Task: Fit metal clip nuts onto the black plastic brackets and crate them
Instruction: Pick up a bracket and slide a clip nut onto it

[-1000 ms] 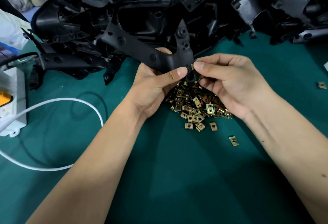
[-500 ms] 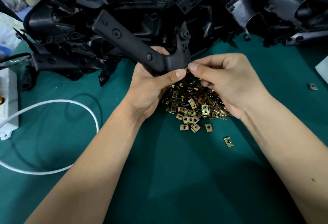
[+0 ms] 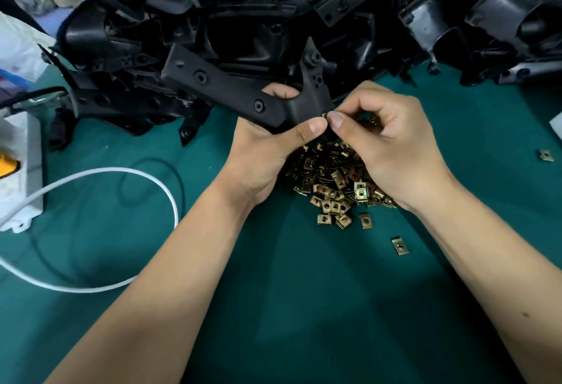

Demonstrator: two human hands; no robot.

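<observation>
1. We grip the long black plastic bracket (image 3: pixel 243 96) in our left hand (image 3: pixel 267 152), fingers curled round its bend and thumb pressed on its lower edge, above the green table mat (image 3: pixel 304 307).
2. Our right hand (image 3: pixel 392 140) pinches one small brass-coloured metal clip nut (image 3: pixel 324 115) between thumb and forefinger, right at the bracket's tab; the nut is mostly hidden, so we cannot tell how far on it sits.
3. To do this well, we should line the clip's open mouth up square with the tab edge and push straight, steadying with the left thumb.
4. We judge it seated when its hole meets the bracket's hole.
5. The loose heap of brass clip nuts (image 3: pixel 337 182) lies just under our hands, and the pile of black plastic brackets (image 3: pixel 304 3) is behind.
6. No crate is in view.
</observation>
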